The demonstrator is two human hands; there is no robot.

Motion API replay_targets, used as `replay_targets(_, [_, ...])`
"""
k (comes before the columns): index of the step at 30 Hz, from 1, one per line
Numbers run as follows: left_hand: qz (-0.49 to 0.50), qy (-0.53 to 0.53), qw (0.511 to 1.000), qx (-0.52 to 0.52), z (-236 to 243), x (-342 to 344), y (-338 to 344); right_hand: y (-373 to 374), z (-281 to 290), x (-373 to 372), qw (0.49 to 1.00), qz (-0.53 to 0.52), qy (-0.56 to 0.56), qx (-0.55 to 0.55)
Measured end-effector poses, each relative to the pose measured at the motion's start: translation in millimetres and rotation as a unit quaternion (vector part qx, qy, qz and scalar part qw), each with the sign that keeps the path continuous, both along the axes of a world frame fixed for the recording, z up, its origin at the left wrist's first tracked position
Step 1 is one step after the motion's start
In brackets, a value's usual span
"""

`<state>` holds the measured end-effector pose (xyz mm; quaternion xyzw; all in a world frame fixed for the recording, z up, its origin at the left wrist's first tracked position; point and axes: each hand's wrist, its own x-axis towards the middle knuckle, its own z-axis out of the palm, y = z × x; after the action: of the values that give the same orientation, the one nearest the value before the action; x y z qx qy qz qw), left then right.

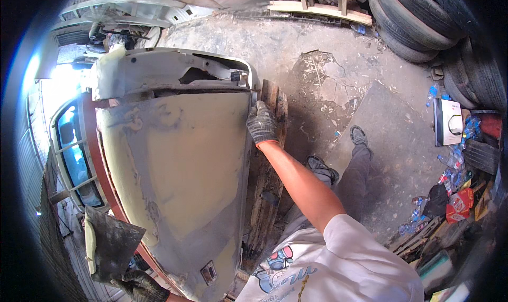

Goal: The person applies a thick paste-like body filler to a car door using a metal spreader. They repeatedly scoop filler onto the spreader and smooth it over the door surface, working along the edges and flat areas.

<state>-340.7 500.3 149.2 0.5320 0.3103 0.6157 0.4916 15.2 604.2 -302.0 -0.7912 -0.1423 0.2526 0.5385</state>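
A large vehicle panel, seemingly a door (182, 159), coated in cream filler and grey patches, lies on a support of worn wooden boards (272, 180), with a recessed end holding a dark opening at the top. My right hand (261, 122), in a grey knitted glove, has its fingers curled on the panel's right edge near that upper end. At the lower left, my left hand (140, 286), also gloved, grips a dark square plate (117, 245) with pale cream paste along its left side, held beside the panel.
Stacked tyres (413, 21), a wooden pallet (323, 8) and plastic bottles (452, 159) with mixed rubbish line the back and right. A white box (447, 122) stands among them. Behind the panel are a windowed frame (74, 148) and metal parts. My feet rest on cracked concrete floor (391, 169).
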Motion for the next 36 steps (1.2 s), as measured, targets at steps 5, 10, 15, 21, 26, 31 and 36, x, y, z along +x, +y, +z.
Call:
replay_targets(5, [-0.035,-0.006,0.999,0.006,1.3,-15.7,5.0,2.2,18.4,-2.9,0.997,0.016,-0.076,0.028])
replay_targets(10, [0.052,0.056,0.995,0.058,-7.1,-18.5,2.5,-6.2,59.2,0.7,0.994,0.061,-0.076,0.048])
replay_targets(15, [-0.035,-0.052,0.998,-0.014,-4.2,-7.7,4.3,-15.5,108.2,6.8,0.986,0.105,-0.089,0.092])
replay_targets(21, [0.081,0.199,0.975,0.053,-13.0,2.4,3.8,-20.1,166.2,11.0,0.976,0.106,-0.114,0.152])
replay_targets(26, [0.419,0.559,0.693,0.179,-15.0,-7.1,5.1,-15.7,207.7,5.8,0.966,0.094,-0.146,0.191])
replay_targets(31, [0.276,0.407,0.860,0.134,-9.6,-8.3,6.6,-19.0,246.6,4.6,0.959,0.089,-0.159,0.216])
replay_targets(36, [0.469,0.671,0.523,0.237,-15.3,24.2,-3.7,-17.3,268.0,1.8,0.946,0.034,-0.146,0.288])
